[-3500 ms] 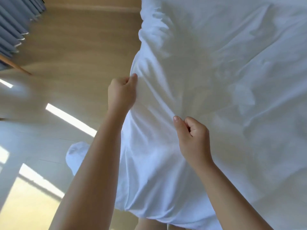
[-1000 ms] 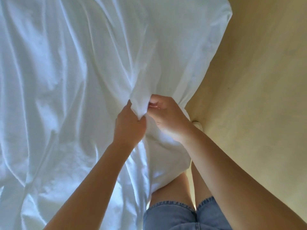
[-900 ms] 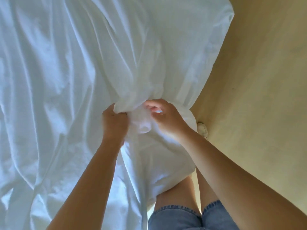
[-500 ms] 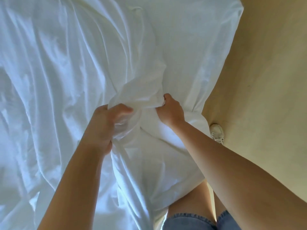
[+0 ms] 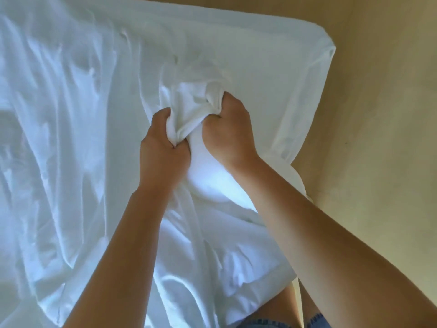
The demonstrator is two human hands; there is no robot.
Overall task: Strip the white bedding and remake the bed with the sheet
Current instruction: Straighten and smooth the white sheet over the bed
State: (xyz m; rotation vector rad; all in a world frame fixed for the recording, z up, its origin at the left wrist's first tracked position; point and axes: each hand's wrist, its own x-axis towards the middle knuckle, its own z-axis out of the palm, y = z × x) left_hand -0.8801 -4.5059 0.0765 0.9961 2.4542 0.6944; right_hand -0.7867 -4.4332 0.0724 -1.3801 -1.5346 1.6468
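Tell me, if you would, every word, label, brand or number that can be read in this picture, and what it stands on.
None: no text can be read anywhere in this view.
The white sheet, bunched in the grip of the left hand and the right hand, shows no tag or print.
The tan floor and the denim shorts show no lettering either.

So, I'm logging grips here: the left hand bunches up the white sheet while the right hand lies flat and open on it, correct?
Not quite. The head view shows the right hand is not flat and open: its fingers are curled round a bunch of the sheet too. The left hand does bunch up the sheet, as you said.
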